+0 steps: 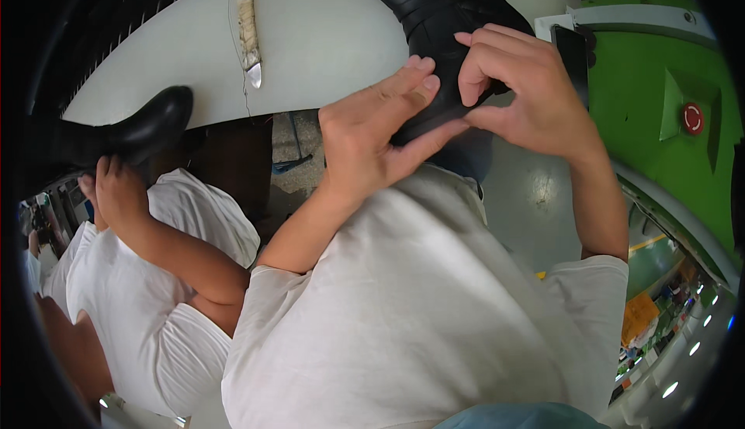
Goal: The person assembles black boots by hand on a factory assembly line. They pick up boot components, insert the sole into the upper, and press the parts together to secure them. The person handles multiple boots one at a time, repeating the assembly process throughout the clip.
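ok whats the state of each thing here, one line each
black boot: lying on the white table, held at its lower end
left hand: fingers flat against the boot
right hand: fingers curled on the boot
knife: lying flat, untouched
second boot: held by a co-worker's hand

Bright, even light (dark fisheye rim)

A long, pale worktable [326, 33] curves across the room. To its right stands a green machine housing [660, 118] with a red round knob [693, 118]. Below the table's edge lies grey speckled floor [299, 161]. Beyond the green housing, small ceiling lamps [683, 359] glow in a row.
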Motion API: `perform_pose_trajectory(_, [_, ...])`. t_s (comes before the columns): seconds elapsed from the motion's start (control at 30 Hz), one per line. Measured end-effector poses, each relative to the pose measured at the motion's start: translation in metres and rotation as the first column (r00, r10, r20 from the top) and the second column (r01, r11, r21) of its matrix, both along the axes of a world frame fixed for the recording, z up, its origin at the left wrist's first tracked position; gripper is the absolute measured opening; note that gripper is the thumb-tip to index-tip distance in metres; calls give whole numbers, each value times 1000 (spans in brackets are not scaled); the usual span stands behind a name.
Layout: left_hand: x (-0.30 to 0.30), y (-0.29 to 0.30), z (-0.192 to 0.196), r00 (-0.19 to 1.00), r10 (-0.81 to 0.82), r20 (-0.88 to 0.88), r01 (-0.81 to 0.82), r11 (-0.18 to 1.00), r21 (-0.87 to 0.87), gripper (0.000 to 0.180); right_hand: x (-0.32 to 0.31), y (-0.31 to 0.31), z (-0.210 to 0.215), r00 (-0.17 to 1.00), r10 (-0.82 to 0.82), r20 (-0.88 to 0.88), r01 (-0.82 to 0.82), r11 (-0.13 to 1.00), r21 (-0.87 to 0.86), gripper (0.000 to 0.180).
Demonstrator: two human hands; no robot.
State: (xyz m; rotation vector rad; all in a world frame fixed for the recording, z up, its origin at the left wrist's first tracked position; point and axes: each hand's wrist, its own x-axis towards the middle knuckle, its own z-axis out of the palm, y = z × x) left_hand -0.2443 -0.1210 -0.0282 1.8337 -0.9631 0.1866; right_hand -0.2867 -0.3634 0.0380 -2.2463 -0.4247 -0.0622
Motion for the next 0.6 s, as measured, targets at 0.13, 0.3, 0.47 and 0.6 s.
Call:
perform_pose_trajectory(0.13, [-2, -3, 1, 999, 6, -34, -6, 1000, 6, 43, 9, 2, 2, 987, -97, -130, 108, 990, 85, 44])
perform_pose_trajectory(0.3, [6, -5, 5, 995, -36, -91, 35, 999, -22, 42, 14, -1, 13, 971, -134, -199, 123, 990, -69, 52])
perform_pose_trajectory(0.47, [16, -4, 0, 983, -77, -166, 69, 996, -52, 48, 23, -39, 1, 996, -14, -92, 20, 998, 58, 75])
perform_pose_trajectory(0.6, [26, -1, -11, 989, -107, -107, 92, 987, -133, 47, 30, -89, -29, 729, -488, -480, 605, 787, 120, 55])
